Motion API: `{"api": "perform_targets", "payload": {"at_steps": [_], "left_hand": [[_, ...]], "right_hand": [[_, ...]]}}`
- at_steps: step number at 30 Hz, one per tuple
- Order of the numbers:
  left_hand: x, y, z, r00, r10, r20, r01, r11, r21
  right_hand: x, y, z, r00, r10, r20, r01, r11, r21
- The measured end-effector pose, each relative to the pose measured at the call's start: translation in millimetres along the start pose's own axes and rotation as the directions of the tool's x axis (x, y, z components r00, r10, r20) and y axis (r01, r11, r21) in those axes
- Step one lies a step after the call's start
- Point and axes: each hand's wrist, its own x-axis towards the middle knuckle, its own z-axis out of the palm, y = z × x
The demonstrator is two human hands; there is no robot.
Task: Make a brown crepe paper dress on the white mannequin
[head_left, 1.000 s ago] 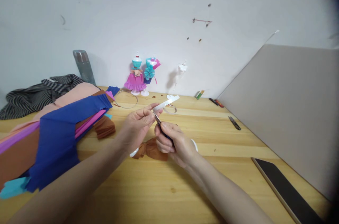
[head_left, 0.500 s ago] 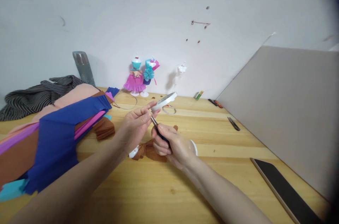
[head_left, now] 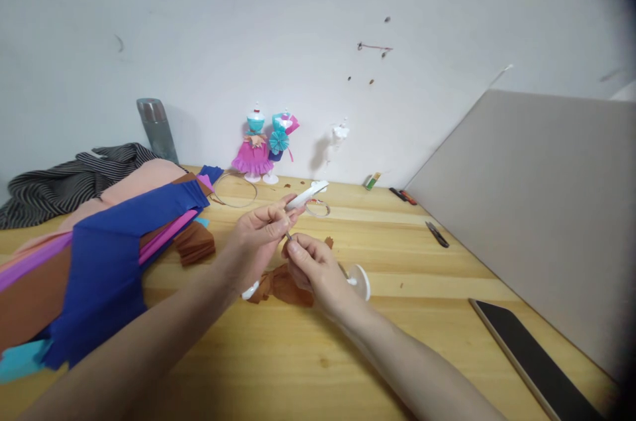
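Note:
My left hand [head_left: 263, 229] is closed on a thin white ring-shaped roll of tape [head_left: 303, 197], held tilted above the table. From between the fingers of my right hand [head_left: 315, 265], a short metal tip [head_left: 289, 235] points at my left fingertips. Its dark handle is hidden by the closed right fingers. Below both hands lies a figure wrapped in brown crepe paper [head_left: 283, 285], with a white end at the left. A round white base [head_left: 360, 282] shows just right of my right hand.
Folded crepe paper [head_left: 109, 255] and striped cloth [head_left: 74, 182] cover the left side. Two dressed figures [head_left: 253, 152], a bottle [head_left: 156, 129] and a wire hoop [head_left: 236, 190] are behind. Rightward are small snips [head_left: 437, 234], a phone [head_left: 531, 355] and a pale panel [head_left: 521, 209].
My right hand has shifted its grip, so the dark handle is now hidden and less of the metal shows. The tape roll has tipped more edge-on. More of the white base is visible.

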Motion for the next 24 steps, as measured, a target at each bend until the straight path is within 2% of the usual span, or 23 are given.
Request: {"api": "perform_targets", "payload": {"at_steps": [3,6,9,12,15,17,18,20,22,24], "left_hand": [[-0.2,1.2,-0.7,1.0,0.005,0.008,-0.005,1.0,0.008],[0.9,2.9,-2.6,1.0,0.01,0.007,-0.01,1.0,0.009],[3.1,4.2,-5.4,0.999,0.034,-0.007,-0.034,0.999,0.011],[5.2,5.9,-8.1,0.998,0.063,-0.018,-0.063,0.998,0.028],[6.4,7.4,-10.8,0.998,0.061,0.013,-0.062,0.997,0.043],[6.7,7.5,-12.7,0.999,0.04,0.032,-0.041,0.998,0.042],[6.7,7.2,-13.6,0.999,0.026,0.037,-0.027,0.999,0.038],[6.5,6.2,-15.3,0.999,0.0,0.044,-0.001,1.0,0.026],[6.1,5.0,-16.7,0.998,-0.018,0.053,0.017,1.0,0.02],[5.6,4.3,-17.3,0.997,-0.032,0.064,0.03,0.999,0.022]], "right_hand": [[0.2,-1.9,-2.7,0.999,-0.033,0.008,0.034,0.995,-0.098],[-2.8,-14.6,-9.1,0.994,-0.06,0.091,0.087,0.941,-0.329],[-9.1,-39.7,-23.2,0.984,-0.061,0.167,0.156,0.75,-0.643],[-13.1,-69.3,-51.4,0.99,-0.092,0.103,0.135,0.506,-0.852],[-7.1,-85.5,-95.3,0.99,-0.099,-0.098,-0.065,0.286,-0.956],[2.8,-81.1,-128.2,0.98,-0.059,-0.192,-0.177,0.2,-0.964],[8.6,-74.4,-143.7,0.965,-0.008,-0.262,-0.257,0.167,-0.952],[20.0,-55.5,-169.6,0.881,0.156,-0.448,-0.464,0.095,-0.88],[28.9,-36.2,-186.2,0.834,0.234,-0.5,-0.526,0.059,-0.849],[33.8,-24.4,-193.5,0.827,0.253,-0.501,-0.53,0.055,-0.846]]}}
